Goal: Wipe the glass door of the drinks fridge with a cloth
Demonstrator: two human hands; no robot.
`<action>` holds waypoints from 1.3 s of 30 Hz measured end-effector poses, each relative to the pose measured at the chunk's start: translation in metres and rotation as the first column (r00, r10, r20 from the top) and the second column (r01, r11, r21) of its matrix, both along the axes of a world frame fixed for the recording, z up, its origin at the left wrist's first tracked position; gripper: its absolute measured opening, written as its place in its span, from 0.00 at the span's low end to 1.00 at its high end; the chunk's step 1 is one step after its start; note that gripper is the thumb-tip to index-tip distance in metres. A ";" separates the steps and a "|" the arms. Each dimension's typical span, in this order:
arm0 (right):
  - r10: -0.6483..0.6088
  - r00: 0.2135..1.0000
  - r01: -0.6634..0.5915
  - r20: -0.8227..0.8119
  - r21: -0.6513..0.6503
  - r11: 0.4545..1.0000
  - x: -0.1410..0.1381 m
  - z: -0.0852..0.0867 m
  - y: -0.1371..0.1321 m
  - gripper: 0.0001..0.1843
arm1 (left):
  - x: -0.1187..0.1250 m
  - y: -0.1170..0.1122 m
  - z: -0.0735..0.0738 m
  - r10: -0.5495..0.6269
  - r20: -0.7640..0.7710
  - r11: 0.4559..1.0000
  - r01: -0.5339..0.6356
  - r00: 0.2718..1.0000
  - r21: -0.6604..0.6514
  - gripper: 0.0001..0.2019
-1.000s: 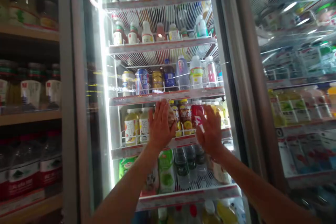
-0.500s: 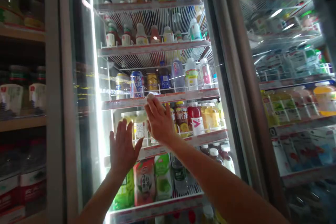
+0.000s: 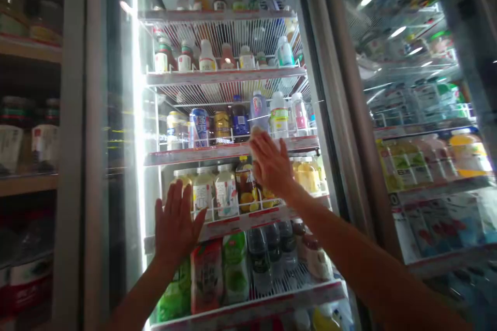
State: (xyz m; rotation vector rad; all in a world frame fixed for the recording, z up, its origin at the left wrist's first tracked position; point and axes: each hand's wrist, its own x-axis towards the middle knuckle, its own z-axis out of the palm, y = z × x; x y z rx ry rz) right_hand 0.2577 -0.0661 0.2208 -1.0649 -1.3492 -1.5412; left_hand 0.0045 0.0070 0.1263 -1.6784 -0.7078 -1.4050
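My left hand (image 3: 176, 222) is raised with its fingers stretched and thumb apart, laid flat toward the glass door (image 3: 120, 248) of a lit drinks fridge. Nothing shows in it. Higher up and to the right, my right hand (image 3: 272, 163) is pressed flat at the glass over the middle shelves, its fingers together. A small pale thing, which looks like a cloth (image 3: 256, 130), peeks out at its fingertips; most of it is hidden under the palm. Behind the glass, near my right hand, stand a purple bottle (image 3: 259, 108) and a dark yellow-capped bottle (image 3: 244, 181).
Several shelves of bottles and cans fill the fridge, among them a blue can (image 3: 199, 126) and a red pack (image 3: 207, 276). A metal door frame (image 3: 344, 83) runs down the right, with another stocked fridge beyond. Dark wooden shelves (image 3: 29, 183) with bottles appear at left.
My right hand has slid to the right across the glass with the pale cloth-like thing beneath it. My left hand stays raised, slightly lower and further left in view.
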 end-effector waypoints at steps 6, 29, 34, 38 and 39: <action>0.118 0.888 -0.004 -0.444 0.250 0.968 0.069 0.020 -0.019 0.30 | 0.013 -0.001 -0.002 0.012 0.092 1.000 -0.013 0.996 0.011 0.32; 0.091 0.924 -0.022 -0.371 0.186 0.982 0.030 -0.016 -0.011 0.31 | 0.014 -0.001 -0.003 0.013 0.099 1.000 -0.012 0.995 -0.014 0.33; 0.088 0.992 -0.085 -0.086 0.035 0.996 -0.005 -0.044 -0.003 0.32 | 0.011 -0.002 -0.003 0.009 0.089 1.000 -0.007 0.996 -0.031 0.33; 0.061 0.977 -0.039 -0.206 0.113 0.993 0.030 -0.052 -0.013 0.30 | 0.011 -0.002 -0.003 0.017 0.084 1.000 -0.016 0.996 -0.018 0.33; 0.071 0.951 -0.023 -0.300 0.161 0.987 0.043 -0.052 -0.016 0.30 | 0.011 -0.002 -0.003 0.018 0.088 1.000 -0.017 0.996 -0.014 0.33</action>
